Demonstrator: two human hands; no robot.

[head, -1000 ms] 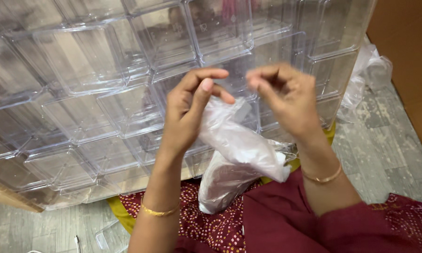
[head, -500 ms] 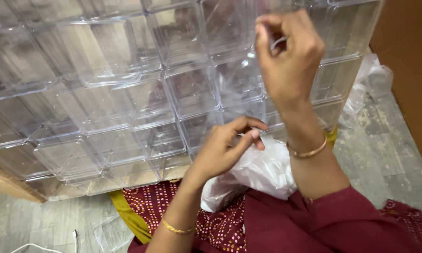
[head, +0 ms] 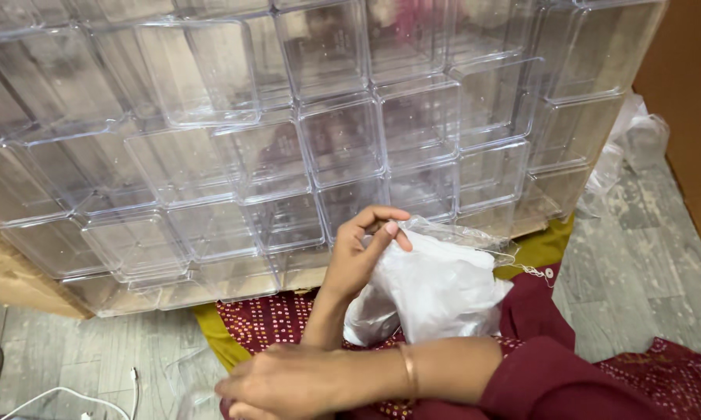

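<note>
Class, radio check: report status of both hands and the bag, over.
Left hand pinching top of white plastic bag. Right hand low across the lap, holding nothing visible. Stacked clear plastic boxes stand close behind the bag.

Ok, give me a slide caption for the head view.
Left hand pinches a white plastic bag before stacked clear boxes; right hand reaches low.

This is looking like a home packing or storeroom corner rather than a shop front. Stacks of clear plastic boxes (head: 304,132) are leaning in rows against brown cardboard cartons (head: 693,101), loose plastic wrapping (head: 630,148) is lying on the grey tiled floor (head: 638,257), and the person is sitting on that floor.
</note>
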